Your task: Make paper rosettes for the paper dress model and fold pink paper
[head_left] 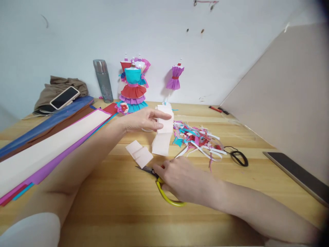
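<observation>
My left hand [146, 120] reaches across a pale pink crepe paper strip [164, 139], with its thumb and fingers closed on it. Creases run across the strip. Below it on the wooden table lies a smaller folded piece of the same pale paper [139, 154]. My right hand [182, 176] is on a pair of scissors [164, 195] with yellow handles, fingers curled around the handle top. The dark blades point left, close to the small piece, and look slightly apart; the pivot is partly hidden by my fingers.
A heap of coloured paper scraps [196, 137] lies right of the strip, beside a black cord loop [239, 157]. Small dress forms [133, 91] in paper dresses and a bottle [103, 80] stand behind. Layered paper sheets [56, 140] cover the left; a dark tablet-like slab [298, 175] lies right.
</observation>
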### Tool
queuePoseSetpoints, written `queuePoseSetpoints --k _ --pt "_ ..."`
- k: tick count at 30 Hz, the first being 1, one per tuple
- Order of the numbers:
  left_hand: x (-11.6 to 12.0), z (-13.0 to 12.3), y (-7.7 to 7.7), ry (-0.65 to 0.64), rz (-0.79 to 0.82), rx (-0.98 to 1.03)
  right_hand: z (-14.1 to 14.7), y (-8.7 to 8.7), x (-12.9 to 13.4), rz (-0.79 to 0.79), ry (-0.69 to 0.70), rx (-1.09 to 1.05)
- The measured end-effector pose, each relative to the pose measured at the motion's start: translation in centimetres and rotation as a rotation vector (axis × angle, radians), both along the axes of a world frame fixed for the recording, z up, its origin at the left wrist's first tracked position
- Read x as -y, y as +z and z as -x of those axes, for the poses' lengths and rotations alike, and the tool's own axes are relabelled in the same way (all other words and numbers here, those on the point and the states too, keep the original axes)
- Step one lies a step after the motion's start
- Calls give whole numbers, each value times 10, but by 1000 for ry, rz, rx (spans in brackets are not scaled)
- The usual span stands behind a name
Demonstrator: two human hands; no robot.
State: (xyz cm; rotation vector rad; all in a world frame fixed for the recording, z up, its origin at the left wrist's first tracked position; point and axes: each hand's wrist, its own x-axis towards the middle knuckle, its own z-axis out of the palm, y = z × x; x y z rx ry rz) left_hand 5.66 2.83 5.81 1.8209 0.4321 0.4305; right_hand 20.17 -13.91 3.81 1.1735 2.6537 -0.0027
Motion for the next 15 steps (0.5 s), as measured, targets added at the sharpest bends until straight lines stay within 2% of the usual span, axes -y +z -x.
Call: queuePoseSetpoints --k 3,7,12,15 --pt "4 0 5 15 -40 12 3 -3 -6 -60 63 -44" --pt "8 1 12 36 -69 62 11 -12 -26 -95 87 -184" --pt "12 2 17 75 -154 113 25 -21 -55 27 75 -167" --pt "18 1 19 67 -151 111 35 -26 -67 34 39 -149"
